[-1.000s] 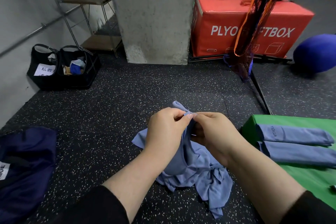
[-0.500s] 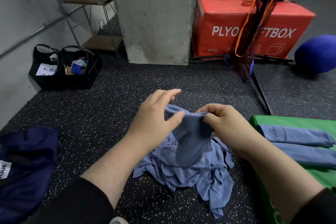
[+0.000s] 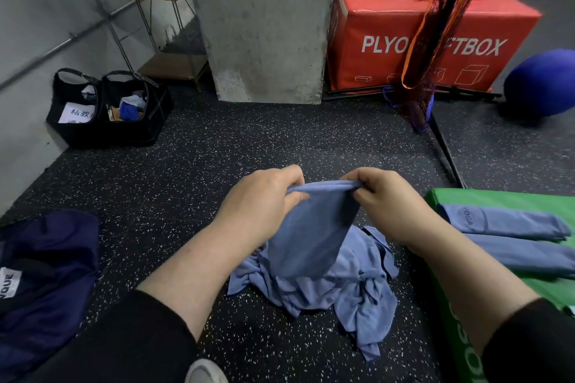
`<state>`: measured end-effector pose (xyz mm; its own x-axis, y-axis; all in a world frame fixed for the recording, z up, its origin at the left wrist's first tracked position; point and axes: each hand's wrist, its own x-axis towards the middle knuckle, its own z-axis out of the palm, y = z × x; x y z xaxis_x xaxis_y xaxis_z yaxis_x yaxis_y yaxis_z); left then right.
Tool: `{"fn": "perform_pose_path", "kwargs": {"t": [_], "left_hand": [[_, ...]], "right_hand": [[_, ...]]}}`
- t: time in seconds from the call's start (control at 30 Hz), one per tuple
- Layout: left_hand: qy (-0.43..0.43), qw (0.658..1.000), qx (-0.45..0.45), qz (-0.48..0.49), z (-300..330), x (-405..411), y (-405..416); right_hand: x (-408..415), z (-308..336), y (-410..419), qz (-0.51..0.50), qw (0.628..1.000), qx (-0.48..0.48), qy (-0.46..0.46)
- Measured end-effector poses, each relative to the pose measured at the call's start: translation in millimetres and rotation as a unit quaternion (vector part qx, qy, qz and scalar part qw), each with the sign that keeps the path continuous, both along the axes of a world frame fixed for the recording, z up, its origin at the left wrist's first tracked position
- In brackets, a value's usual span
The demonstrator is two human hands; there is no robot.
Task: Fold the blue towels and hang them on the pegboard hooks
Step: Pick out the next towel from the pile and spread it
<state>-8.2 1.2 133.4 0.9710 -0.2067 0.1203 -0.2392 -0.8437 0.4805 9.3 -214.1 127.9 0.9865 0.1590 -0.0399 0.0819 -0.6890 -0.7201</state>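
A crumpled blue towel lies on the speckled black floor, its top edge lifted. My left hand pinches the left end of that edge and my right hand pinches the right end, stretching a short span between them. The rest of the towel hangs down into a rumpled heap. Two folded blue towels lie side by side on a green box at the right. No pegboard is in view.
A dark navy bag lies at the left. A black bag with small items stands by the wall near a metal shelf. Behind are a concrete pillar, a red plyo box, a net and a blue ball.
My hands, close together a second ago, have moved apart along the towel's edge. The towel's upper part now spreads between them.
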Motion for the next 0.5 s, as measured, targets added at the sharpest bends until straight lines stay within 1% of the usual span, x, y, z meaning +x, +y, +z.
{"fn": "perform_pose_path", "kwargs": {"t": [0.1,0.2,0.27,0.33,0.43,0.5], "left_hand": [[-0.015,1.000,-0.017,0.003,1,-1,1],[0.007,0.998,-0.066,0.019,1,0,-2],[0.018,0.996,-0.087,0.030,2,0,-5],[0.031,0.996,-0.068,0.051,2,0,-7],[0.079,0.992,-0.045,0.088,-4,2,-12],[0.134,0.980,-0.087,0.119,-8,2,-16]], "right_hand": [[0,3,2,-0.009,0.999,0.027,-0.016],[-1,3,4,0.016,0.999,0.044,-0.010],[0,0,3,0.032,0.999,0.031,0.000],[0,-3,3,0.025,1.000,0.005,-0.004],[-2,-4,7,-0.002,1.000,-0.006,-0.010],[-5,-2,13,-0.007,1.000,-0.013,-0.013]]}}
